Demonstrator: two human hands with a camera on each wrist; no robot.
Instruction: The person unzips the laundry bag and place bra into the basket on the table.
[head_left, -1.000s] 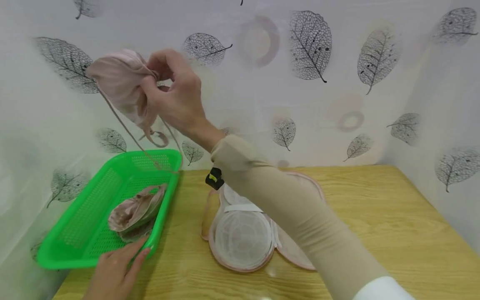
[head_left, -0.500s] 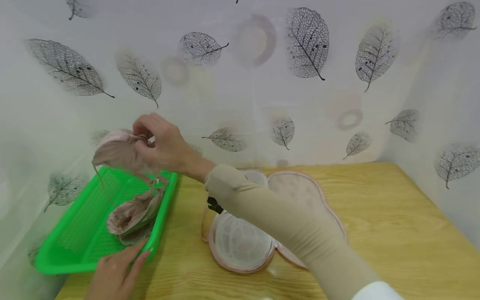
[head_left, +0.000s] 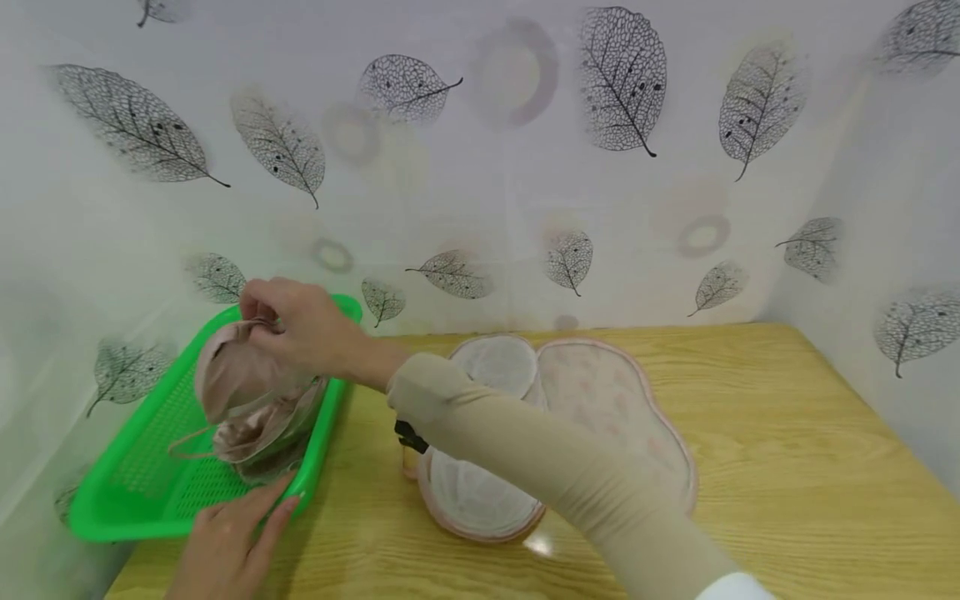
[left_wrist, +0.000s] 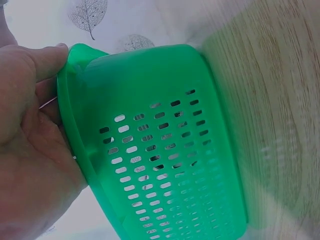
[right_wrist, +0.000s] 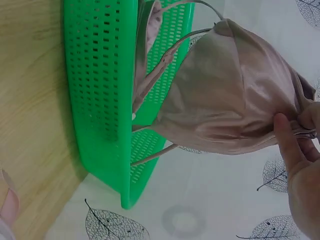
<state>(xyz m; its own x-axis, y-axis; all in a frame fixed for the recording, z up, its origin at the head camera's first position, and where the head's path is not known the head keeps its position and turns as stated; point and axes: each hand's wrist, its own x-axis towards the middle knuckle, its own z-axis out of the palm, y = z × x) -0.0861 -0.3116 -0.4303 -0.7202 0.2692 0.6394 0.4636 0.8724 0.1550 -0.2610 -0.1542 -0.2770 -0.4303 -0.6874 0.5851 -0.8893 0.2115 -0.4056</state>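
My right hand point(head_left: 303, 333) pinches a dusty-pink satin bra point(right_wrist: 215, 90) by its edge, over the far part of a green plastic basket point(head_left: 135, 450). The bra's cup hangs down and its thin straps trail into the basket. Beneath it, inside the basket, lies a crumpled pink garment point(head_left: 262, 437) of similar cloth, partly covered by the bra in the head view. At the basket's near right corner, my left hand point(head_left: 232, 533) grips the rim, with the thumb point(left_wrist: 52, 59) on one side and the fingers going behind it.
A pink-edged mesh bag point(head_left: 615, 408) lies spread on the wooden table point(head_left: 787, 458), with a round white mesh part point(head_left: 480, 492) at its near side; my right forearm crosses over it. A leaf-patterned sheet point(head_left: 517, 183) stands behind and beside the table.
My right hand has come down from high above the basket, lowering the bra into it beside the other garment. The left hand stays at the rim.
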